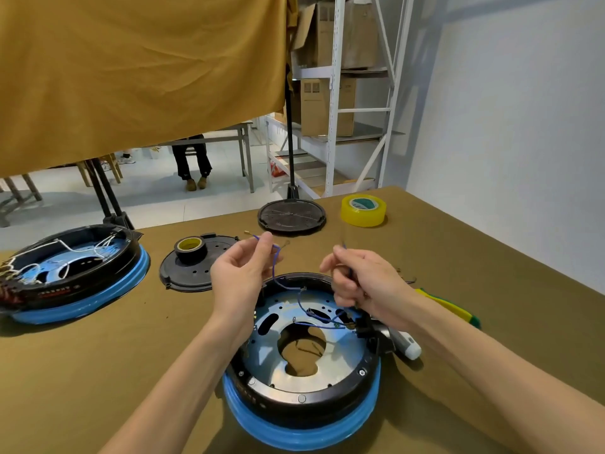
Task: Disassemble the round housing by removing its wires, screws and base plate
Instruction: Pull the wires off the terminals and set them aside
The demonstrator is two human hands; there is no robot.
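Observation:
The round housing (302,401) lies upside down at the table's near middle, black with a blue rim. Inside it sits a shiny metal base plate (340,358) with a large centre hole. Thin blue wires (278,280) rise from the plate. My left hand (244,273) pinches one blue wire above the housing's far left edge, its terminal ends sticking out past my fingers. My right hand (363,283) hovers over the far right edge, fingers curled round another blue wire, blurred by motion. Screws (301,398) show along the plate's rim.
A second housing (72,276) full of white wires lies at the left. Two black covers (196,273) (291,216) lie farther back, one bearing a black tape roll (191,249). Yellow tape (363,210) is at the back right. A white tool (404,342) and a yellow-green handle (451,306) lie under my right arm.

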